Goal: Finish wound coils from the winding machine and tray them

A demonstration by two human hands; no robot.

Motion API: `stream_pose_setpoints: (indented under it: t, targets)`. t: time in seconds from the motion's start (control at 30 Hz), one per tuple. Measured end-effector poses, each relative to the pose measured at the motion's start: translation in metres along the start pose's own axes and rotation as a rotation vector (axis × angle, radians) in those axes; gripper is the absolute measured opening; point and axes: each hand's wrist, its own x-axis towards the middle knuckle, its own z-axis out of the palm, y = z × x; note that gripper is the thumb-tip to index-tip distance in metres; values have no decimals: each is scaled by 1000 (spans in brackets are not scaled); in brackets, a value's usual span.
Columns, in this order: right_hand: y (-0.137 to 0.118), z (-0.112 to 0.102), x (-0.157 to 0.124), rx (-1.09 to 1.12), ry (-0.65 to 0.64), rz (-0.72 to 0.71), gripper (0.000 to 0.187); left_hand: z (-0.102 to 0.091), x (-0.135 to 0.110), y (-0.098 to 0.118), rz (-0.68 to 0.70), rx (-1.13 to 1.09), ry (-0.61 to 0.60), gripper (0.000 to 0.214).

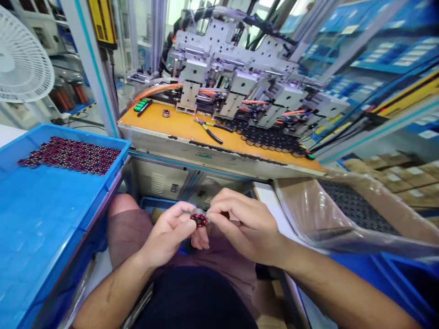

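Observation:
My left hand point(168, 233) and my right hand point(245, 226) meet over my lap, both pinched on one small round black part with red windings point(199, 220). The left thumb and fingers hold its left side; the right fingertips grip its right edge. To my left, a blue tray point(41, 228) carries a flat bed of several similar red-and-black parts point(72, 154) at its far end. Ahead stands an orange machine table point(178, 125) with rows of black parts point(270, 137) under grey tooling heads point(236, 68).
Pliers point(210, 129) and a small metal ring point(166, 113) lie on the orange table. A plastic-lined box of black parts point(353, 208) sits at right. A white fan point(20, 55) stands at far left. A blue bin point(154, 203) is below the table.

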Motion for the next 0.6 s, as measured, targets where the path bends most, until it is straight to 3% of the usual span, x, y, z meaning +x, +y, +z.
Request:
stream_pose_setpoints:
  t: [0.2, 0.43, 0.6]
  targets:
    - [8, -1, -7, -32, 106, 164, 16, -3, 14, -3, 177, 41, 86, 22]
    - [41, -11, -9, 114, 113, 193, 16, 7, 36, -10, 310, 90, 208, 29]
    - [58, -6, -5, 291, 170, 256, 16, 3, 46, -10, 406, 348, 328, 29]
